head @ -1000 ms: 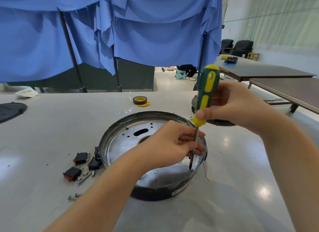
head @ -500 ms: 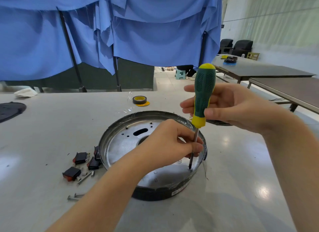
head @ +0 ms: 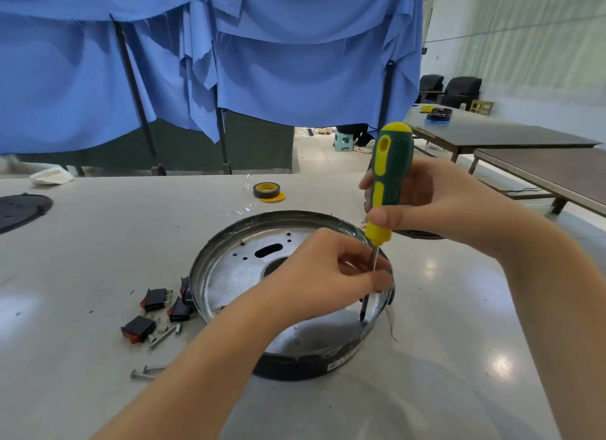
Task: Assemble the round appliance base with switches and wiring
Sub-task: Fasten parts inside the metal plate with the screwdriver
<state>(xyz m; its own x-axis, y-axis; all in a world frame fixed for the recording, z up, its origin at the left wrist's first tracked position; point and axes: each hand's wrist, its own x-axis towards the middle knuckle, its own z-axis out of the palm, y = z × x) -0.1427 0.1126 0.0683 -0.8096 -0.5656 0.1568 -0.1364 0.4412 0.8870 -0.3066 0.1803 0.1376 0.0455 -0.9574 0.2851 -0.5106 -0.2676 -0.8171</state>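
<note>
While the right hand [head: 436, 207] wraps the screwdriver [head: 390, 174] handle, left hand [head: 324, 275] pinches its shaft
One round base [head: 229, 275]; four switches [head: 156, 299] left on the tabletop [head: 98, 243]

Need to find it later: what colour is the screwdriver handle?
Green and yellow screwdriver handle, head view.

Round base [head: 229, 275] sat on table [head: 98, 243]; switches [head: 157, 300] just left of it, tape roll [head: 266, 190] farther back, screwdriver [head: 390, 177] upright in its right side.
</note>
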